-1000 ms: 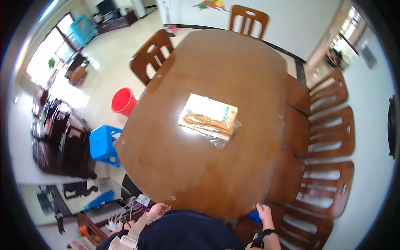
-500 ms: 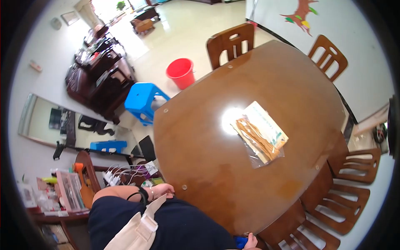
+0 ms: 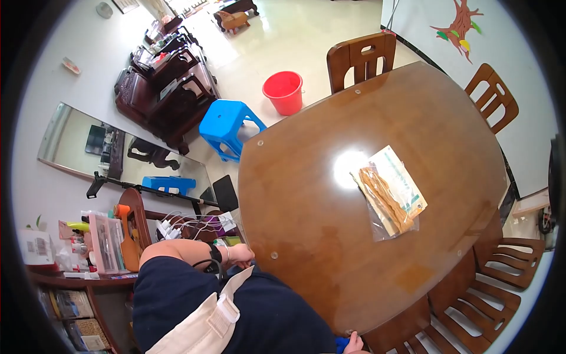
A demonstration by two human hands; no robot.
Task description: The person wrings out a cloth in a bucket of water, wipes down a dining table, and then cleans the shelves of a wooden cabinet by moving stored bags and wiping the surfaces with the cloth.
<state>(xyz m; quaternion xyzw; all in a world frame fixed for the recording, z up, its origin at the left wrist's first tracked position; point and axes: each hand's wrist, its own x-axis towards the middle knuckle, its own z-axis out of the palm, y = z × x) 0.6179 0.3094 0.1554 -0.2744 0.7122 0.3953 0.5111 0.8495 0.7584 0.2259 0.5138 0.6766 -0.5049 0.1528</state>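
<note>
Your left grip (image 3: 240, 255) is at about eight o'clock on the brown counter (image 3: 318, 236), its fingers curled in beside the rim, with a black band (image 3: 224, 252) around the wrist. Your right grip (image 3: 355, 343) is at six o'clock, cut by the lower border of the view, just beside a blue item (image 3: 342, 344) that is mostly hidden; from this angle I cannot tell whether either grip is closed on anything. Up from your hands, a clear plastic packet (image 3: 386, 197) with brown strips inside lies near the counter's middle, over a pale printed card (image 3: 396, 171), and a bright glare shows at its ten o'clock. Beyond the rim stand a blue stool (image 3: 224, 121) at ten o'clock, a red bucket (image 3: 284, 94) near eleven, one wooden chair (image 3: 349, 54) at twelve, and another (image 3: 486, 85) at two.
</note>
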